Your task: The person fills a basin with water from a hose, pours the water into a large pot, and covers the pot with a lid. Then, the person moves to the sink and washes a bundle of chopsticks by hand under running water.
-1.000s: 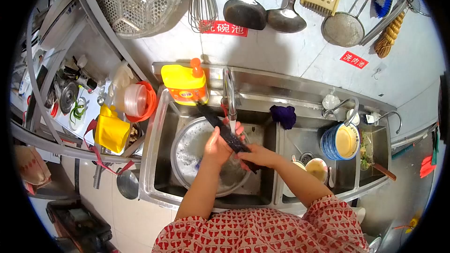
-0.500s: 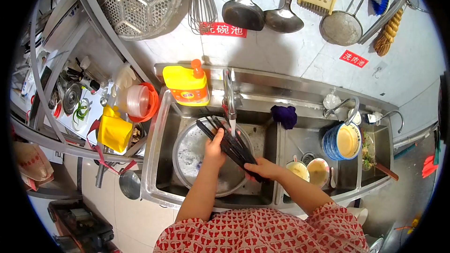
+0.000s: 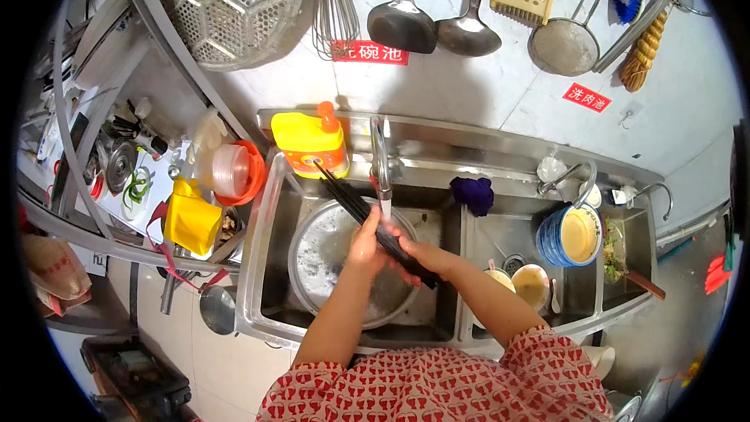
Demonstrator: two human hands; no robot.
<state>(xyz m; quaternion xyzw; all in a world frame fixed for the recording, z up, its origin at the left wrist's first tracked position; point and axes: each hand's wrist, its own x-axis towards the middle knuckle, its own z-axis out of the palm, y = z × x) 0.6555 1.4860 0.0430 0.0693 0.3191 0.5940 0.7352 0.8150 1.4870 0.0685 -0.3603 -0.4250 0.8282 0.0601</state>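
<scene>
A bundle of black chopsticks [image 3: 348,199] slants under the running tap [image 3: 380,156], over the left sink basin. My left hand [image 3: 367,246] is closed round its middle. Lower down, my right hand [image 3: 423,256] grips the bundle near its lower right end, close beside the left. Below my hands a large round metal bowl [image 3: 312,254] holds water with white suds. Behind the bowl, at the sink's back left corner, stands a yellow soap bottle [image 3: 308,141] with an orange pump.
A purple cloth [image 3: 472,196] lies on the divider's back end. Stacked blue-rimmed bowls [image 3: 556,236], two small bowls and a spoon [image 3: 555,295] occupy the middle basin. Orange and yellow containers [image 3: 192,217] sit at left. Utensils hang above, including a ladle [image 3: 469,34].
The chopsticks were fanned out half a second ago and are now gathered into a tighter bundle. My right hand has moved up and left, closer to my left hand.
</scene>
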